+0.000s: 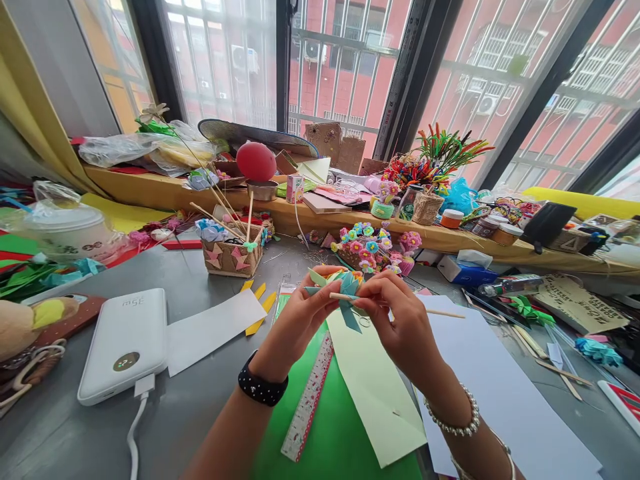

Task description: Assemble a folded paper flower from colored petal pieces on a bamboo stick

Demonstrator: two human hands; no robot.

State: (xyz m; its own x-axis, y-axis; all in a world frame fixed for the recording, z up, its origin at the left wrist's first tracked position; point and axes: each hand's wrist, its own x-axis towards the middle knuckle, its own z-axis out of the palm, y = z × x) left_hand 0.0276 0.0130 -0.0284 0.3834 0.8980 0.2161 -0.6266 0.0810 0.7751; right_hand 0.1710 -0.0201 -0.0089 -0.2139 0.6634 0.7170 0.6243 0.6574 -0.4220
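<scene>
Above the green mat (270, 433), both my hands are raised and close together. My left hand (305, 320) is closed on a folded teal paper piece (351, 317), whose strips stick out beneath and beside the fingers. The right hand (400, 313) pinches a thin wooden stick (447, 313); one end lies across the teal paper and the other points out to the right. Whether stick and paper are joined is hidden by the fingers. Below my hands lie a pale green paper strip (375, 393) and a patterned ruler (307, 400).
To the left are a white power bank (127, 340) with a cable and a white paper sheet (215, 330). A cardboard box (233, 257) and colourful craft flowers (367, 247) stand behind. White paper (495, 393) and loose sticks (565, 380) lie at right.
</scene>
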